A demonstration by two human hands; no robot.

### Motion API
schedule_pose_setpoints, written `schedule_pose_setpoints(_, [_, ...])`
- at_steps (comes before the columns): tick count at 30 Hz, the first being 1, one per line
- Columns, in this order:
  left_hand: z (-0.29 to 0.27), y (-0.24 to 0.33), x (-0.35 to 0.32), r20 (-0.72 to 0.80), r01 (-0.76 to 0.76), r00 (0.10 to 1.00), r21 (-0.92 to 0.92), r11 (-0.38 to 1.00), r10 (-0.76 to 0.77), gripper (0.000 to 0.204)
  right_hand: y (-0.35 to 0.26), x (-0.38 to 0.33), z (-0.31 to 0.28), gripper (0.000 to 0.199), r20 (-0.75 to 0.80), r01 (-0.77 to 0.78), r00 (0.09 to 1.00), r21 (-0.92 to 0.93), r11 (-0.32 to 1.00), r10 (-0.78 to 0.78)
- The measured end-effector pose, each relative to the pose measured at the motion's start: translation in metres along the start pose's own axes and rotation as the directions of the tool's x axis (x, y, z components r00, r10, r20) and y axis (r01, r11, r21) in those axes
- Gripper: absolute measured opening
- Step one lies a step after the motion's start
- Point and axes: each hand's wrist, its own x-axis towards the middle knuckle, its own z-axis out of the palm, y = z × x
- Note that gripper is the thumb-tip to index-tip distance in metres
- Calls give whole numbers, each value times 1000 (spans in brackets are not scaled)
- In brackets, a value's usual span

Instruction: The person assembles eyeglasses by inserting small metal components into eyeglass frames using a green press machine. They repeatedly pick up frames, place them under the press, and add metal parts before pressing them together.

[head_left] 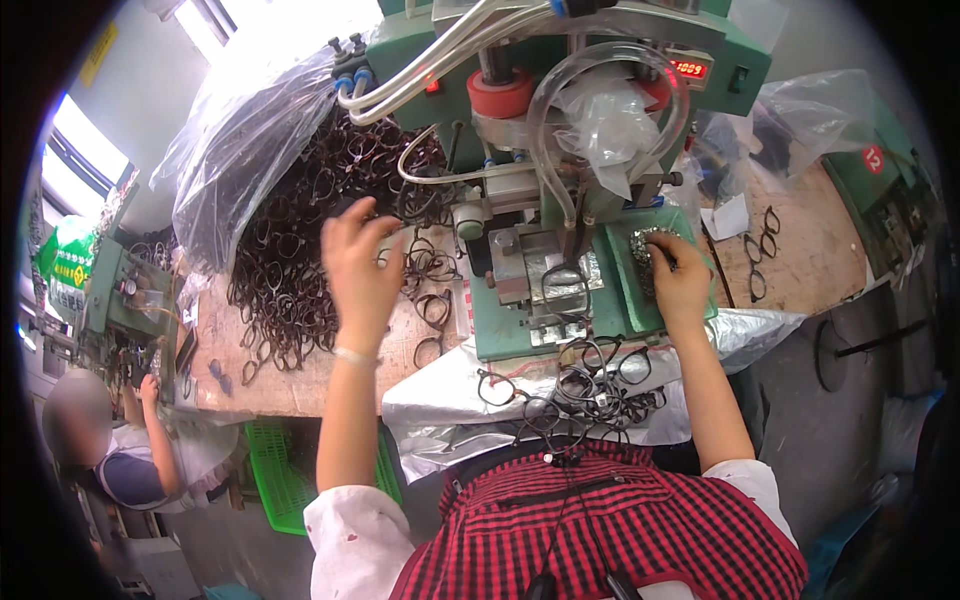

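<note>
My left hand (358,262) is raised with its fingers apart and nothing in it, in front of a big heap of dark eyeglass frames (285,240). My right hand (680,278) reaches into a green tray (617,290) with thumb and fingers drawn together at a pile of small shiny metal parts (640,245). What sits between those fingertips is hidden. Between my hands, one dark eyeglass frame (565,288) rests at the metal fixture (530,250) of a green machine (500,335). Several more frames (590,385) lie in front on silvery sheeting (430,400).
Clear hoses (545,120) and red-collared cylinders (500,95) hang above the fixture. A clear plastic bag (215,190) leans over the heap. More frames (760,250) lie on the right tabletop (820,240). A green basket (275,480) stands below; another person (140,460) sits at far left.
</note>
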Motion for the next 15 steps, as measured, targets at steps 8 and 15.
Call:
schedule_pose_setpoints(8, [104,-79,-65,-201,134,968,-90,987,-150,14,11,-39,-52,11,-160,63,982,-215,974,-99])
schedule_pose_setpoints(15, [28,-64,-41,29,376,655,-879,292,-755,28,-26,-49,-67,14,-57,-60,996,66,996,64])
